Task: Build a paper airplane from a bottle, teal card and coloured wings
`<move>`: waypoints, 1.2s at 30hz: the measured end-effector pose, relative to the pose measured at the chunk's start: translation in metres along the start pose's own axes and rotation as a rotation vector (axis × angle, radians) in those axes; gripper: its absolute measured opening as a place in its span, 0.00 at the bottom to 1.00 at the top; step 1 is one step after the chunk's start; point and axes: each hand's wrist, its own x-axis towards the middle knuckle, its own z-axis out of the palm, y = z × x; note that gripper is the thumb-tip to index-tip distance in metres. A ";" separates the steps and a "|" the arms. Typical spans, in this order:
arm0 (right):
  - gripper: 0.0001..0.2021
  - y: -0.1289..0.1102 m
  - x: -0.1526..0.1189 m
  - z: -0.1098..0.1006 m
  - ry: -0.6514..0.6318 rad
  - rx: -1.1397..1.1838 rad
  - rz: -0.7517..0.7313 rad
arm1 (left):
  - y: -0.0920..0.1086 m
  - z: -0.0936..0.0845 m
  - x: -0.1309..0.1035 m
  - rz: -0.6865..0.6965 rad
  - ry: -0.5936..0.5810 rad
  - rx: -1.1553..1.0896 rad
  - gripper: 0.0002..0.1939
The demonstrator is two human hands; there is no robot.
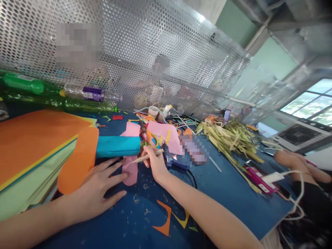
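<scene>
My right hand (155,162) is closed around a pencil (145,157), whose tip points left over a small pink paper piece (130,174). With its fingers spread, my left hand (100,188) lies flat, its fingertips on or beside the pink piece. Just behind that hand is an orange rounded paper shape (79,159). A blue paper-covered tube (118,146) lies beyond my left fingers, touching the orange shape. To the right of my right hand rests a dark blue glue gun (177,162) with a black cord. Larger pink paper (166,133) lies behind it.
Stacked coloured paper (38,145) covers the left side. Plastic bottles (90,94) lie along the perforated metal screen (124,45). Dried husks (230,138) and a pink power strip (261,180) are on the right, near another person's arm (290,162). Orange scraps (166,219) lie in front.
</scene>
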 end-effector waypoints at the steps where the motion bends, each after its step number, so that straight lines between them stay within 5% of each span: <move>1: 0.18 0.000 0.000 0.000 -0.014 0.006 -0.009 | 0.000 0.001 0.000 0.005 0.010 0.002 0.18; 13: 0.11 0.006 0.002 -0.001 -0.079 0.058 0.001 | -0.004 0.007 -0.003 0.012 0.041 0.004 0.18; 21: 0.14 0.009 0.003 -0.003 -0.004 -0.071 -0.067 | 0.001 0.000 0.000 -0.003 -0.002 -0.033 0.18; 36: 0.13 0.009 0.000 -0.004 -0.056 -0.287 -0.113 | 0.007 -0.008 0.004 -0.050 -0.048 -0.139 0.17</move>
